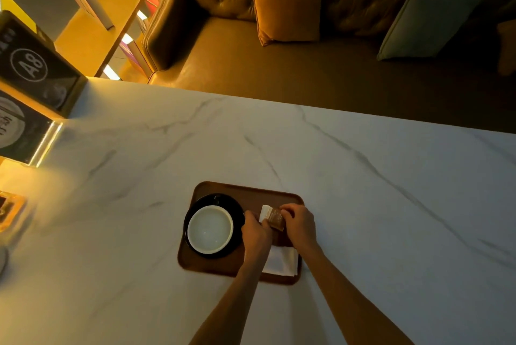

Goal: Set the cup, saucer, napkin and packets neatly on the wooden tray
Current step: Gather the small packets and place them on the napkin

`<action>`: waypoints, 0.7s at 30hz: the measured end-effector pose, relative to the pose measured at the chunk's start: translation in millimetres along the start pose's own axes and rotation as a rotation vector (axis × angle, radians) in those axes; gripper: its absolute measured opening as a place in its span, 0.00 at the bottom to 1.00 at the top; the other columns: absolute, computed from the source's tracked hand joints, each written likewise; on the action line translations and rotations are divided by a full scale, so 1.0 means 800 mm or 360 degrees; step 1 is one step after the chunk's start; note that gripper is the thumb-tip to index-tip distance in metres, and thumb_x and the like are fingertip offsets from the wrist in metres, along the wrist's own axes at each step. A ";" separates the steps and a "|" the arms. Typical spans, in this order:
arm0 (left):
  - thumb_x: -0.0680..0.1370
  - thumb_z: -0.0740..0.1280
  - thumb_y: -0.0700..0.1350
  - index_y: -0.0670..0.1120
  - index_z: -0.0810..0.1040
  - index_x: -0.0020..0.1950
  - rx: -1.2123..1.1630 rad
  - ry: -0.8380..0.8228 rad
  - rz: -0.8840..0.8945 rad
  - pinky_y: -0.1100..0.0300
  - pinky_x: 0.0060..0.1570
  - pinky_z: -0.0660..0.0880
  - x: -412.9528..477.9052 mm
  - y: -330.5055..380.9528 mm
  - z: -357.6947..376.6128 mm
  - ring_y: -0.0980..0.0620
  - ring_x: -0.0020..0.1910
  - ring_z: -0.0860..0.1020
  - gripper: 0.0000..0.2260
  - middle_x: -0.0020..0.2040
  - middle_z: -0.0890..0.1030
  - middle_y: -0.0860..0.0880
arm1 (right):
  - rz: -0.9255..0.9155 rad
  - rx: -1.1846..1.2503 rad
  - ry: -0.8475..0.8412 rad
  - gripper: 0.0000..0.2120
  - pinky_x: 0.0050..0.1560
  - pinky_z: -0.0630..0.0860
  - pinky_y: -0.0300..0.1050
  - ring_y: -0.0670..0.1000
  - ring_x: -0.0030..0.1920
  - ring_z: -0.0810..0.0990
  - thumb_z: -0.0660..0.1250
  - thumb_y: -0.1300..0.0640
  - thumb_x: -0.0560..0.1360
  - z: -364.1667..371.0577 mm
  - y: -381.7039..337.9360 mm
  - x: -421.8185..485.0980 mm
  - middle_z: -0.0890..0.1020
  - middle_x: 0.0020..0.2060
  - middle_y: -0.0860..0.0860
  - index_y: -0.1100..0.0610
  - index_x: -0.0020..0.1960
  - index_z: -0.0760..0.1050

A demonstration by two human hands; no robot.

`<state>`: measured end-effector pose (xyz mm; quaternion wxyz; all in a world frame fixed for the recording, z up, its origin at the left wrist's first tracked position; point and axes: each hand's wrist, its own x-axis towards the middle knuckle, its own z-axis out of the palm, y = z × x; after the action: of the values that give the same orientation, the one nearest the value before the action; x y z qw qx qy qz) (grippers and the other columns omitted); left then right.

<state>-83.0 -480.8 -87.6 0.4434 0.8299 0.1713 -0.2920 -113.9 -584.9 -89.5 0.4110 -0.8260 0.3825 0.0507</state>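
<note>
Both hands work over the 3 o'clock half of the wooden tray. Left hand and right hand pinch the packets, one white and one brown, in curled fingers. I cannot tell if the packets touch the wood.

Cup sits on saucer at 9 o'clock. Napkin lies at 5 o'clock.

Risks, as I judge them:
- The left knuckles are just beside the saucer rim, so a nudge could shift it.
- A dragging forearm could skew the napkin.
- An uneven release could fan the packets.

Around: marble table, cushion at 12 o'clock, A8 sign at 10 o'clock. The hands partly hide the packets.
</note>
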 end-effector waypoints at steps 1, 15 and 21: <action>0.78 0.65 0.40 0.44 0.71 0.53 0.0049 0.0000 0.0006 0.55 0.47 0.81 0.001 0.001 0.000 0.48 0.47 0.81 0.05 0.49 0.80 0.44 | -0.0013 -0.0023 0.0021 0.10 0.51 0.76 0.39 0.51 0.52 0.81 0.63 0.56 0.78 0.000 0.001 -0.001 0.83 0.51 0.53 0.57 0.56 0.80; 0.81 0.62 0.44 0.42 0.70 0.57 0.0510 -0.0018 0.0296 0.57 0.45 0.79 -0.006 0.006 -0.004 0.48 0.49 0.80 0.07 0.51 0.80 0.44 | 0.0205 0.0189 0.0093 0.13 0.53 0.76 0.41 0.53 0.54 0.81 0.66 0.57 0.77 -0.001 0.012 -0.030 0.83 0.55 0.55 0.59 0.60 0.78; 0.81 0.62 0.44 0.44 0.70 0.56 0.0518 -0.0023 0.0232 0.55 0.46 0.80 -0.005 0.009 -0.005 0.48 0.48 0.80 0.06 0.50 0.80 0.45 | 0.0244 0.0186 0.0129 0.12 0.53 0.76 0.41 0.54 0.55 0.80 0.65 0.57 0.78 0.001 0.010 -0.027 0.83 0.56 0.56 0.58 0.60 0.78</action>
<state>-80.8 -481.3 -78.7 0.3244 0.8989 0.0580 -0.2888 -134.1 -574.8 -86.3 0.4376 -0.7703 0.4630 0.0262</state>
